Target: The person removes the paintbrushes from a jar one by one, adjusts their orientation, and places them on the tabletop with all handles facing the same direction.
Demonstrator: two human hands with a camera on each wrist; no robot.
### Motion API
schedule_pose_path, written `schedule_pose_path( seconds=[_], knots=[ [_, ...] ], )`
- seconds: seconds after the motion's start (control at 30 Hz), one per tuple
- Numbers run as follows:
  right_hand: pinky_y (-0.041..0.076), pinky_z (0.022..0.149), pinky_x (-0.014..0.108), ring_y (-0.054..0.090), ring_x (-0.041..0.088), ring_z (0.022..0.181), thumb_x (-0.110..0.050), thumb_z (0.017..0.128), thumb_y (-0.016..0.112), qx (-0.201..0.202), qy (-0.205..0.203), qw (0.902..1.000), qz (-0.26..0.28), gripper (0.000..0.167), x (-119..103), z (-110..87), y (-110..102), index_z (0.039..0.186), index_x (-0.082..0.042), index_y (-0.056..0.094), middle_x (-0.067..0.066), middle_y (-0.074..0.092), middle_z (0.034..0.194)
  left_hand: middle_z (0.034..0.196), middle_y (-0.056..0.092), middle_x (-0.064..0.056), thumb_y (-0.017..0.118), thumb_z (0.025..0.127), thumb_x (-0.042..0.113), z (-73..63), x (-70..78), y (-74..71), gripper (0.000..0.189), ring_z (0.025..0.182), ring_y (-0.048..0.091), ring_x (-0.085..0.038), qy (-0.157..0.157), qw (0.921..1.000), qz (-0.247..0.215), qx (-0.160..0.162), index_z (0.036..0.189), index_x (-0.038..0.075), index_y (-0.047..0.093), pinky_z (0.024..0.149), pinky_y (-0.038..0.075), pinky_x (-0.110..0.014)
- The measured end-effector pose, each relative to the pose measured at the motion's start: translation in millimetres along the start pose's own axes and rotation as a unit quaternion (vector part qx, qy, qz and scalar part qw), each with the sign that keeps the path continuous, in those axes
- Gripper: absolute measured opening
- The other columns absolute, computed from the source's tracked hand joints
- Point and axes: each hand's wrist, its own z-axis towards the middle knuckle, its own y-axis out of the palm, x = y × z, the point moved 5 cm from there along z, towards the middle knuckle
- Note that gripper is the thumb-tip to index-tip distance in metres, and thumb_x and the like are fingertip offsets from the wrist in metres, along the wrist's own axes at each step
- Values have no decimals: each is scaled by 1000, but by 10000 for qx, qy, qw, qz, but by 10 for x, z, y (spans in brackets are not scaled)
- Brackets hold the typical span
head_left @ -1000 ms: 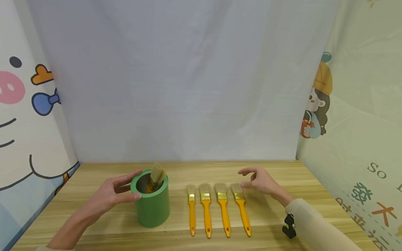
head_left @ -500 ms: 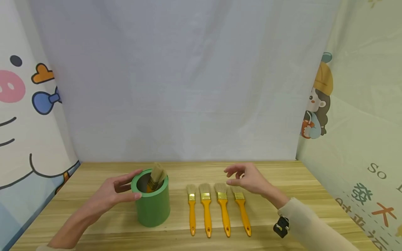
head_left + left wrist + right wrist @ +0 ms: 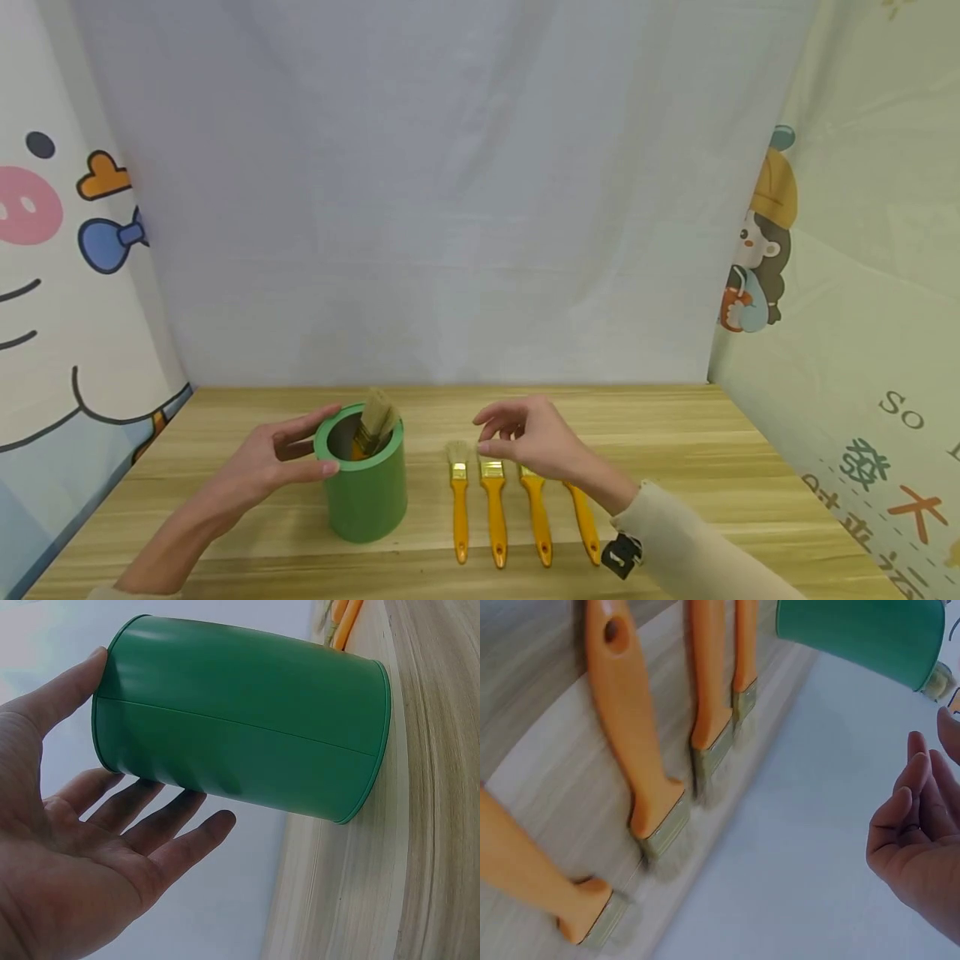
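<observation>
A green cylindrical can (image 3: 367, 500) stands upright on the table. My left hand (image 3: 258, 467) holds it at the rim, thumb on one side and fingers on the other, as the left wrist view also shows. Bristles of at least one paintbrush (image 3: 377, 412) stick out of its mouth; the lower part is hidden inside. To the right lie several paintbrushes with orange handles, among them the leftmost brush (image 3: 460, 500) and the one beside it (image 3: 496, 508). My right hand (image 3: 528, 437) hovers over the bristle ends, loosely curled and holding nothing. It hides the bristles of the right-hand brushes.
The wooden table (image 3: 712, 467) ends at a pale grey cloth (image 3: 450, 208) behind. Printed cloths hang on the left (image 3: 90, 317) and right (image 3: 847, 292). A small black device (image 3: 622, 554) sits at my right wrist.
My right hand has moved left above the row of paintbrushes, from the rightmost one toward the second from the left. The left hand, can and brushes stay where they were.
</observation>
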Motion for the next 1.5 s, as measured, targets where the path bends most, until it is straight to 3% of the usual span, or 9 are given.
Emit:
schedule_pose_path(
  seconds=[0.27, 0.67, 0.87, 1.27, 1.5],
  knots=[
    [50, 69, 25, 64, 14, 77, -10, 94, 81, -117, -285, 9988, 393, 22, -337, 168, 281, 115, -7, 77, -1, 77, 95, 162, 40, -24, 74, 99, 18, 2, 3, 6, 75, 141, 42, -57, 35, 10000, -32, -48, 164, 8, 39, 100, 54, -57],
    [47, 65, 24, 59, 10, 70, -9, 94, 81, -14, -488, 9968, 635, 33, -569, 360, 663, 126, -8, 71, -5, 79, 96, 161, 42, -23, 76, 98, 21, 11, -2, 8, 78, 140, 44, -57, -102, 9999, 23, 4, 164, 7, 38, 102, 50, -64],
    [46, 65, 24, 60, 10, 70, -11, 95, 81, 70, -364, 9979, 537, 32, -598, 416, 705, 125, -11, 71, -6, 80, 97, 161, 42, -22, 77, 97, 23, 4, -12, 8, 77, 141, 43, -57, -196, 9998, 81, 20, 164, 9, 40, 102, 49, -64],
    [46, 62, 24, 62, 11, 71, -10, 94, 82, 204, -187, 9985, 476, 39, -600, 503, 743, 130, -7, 69, 4, 80, 102, 162, 40, -25, 75, 98, 20, 12, 10, 3, 77, 140, 43, -58, -60, 10000, -23, -65, 164, 8, 38, 101, 51, -63],
    [45, 59, 24, 61, 13, 68, -11, 93, 83, 203, -27, 9990, 385, 43, -611, 581, 775, 133, -11, 67, 0, 79, 102, 163, 39, -24, 74, 99, 20, 9, -5, 0, 76, 140, 42, -58, -95, 9999, -21, -80, 165, 9, 38, 101, 51, -63]
  ],
)
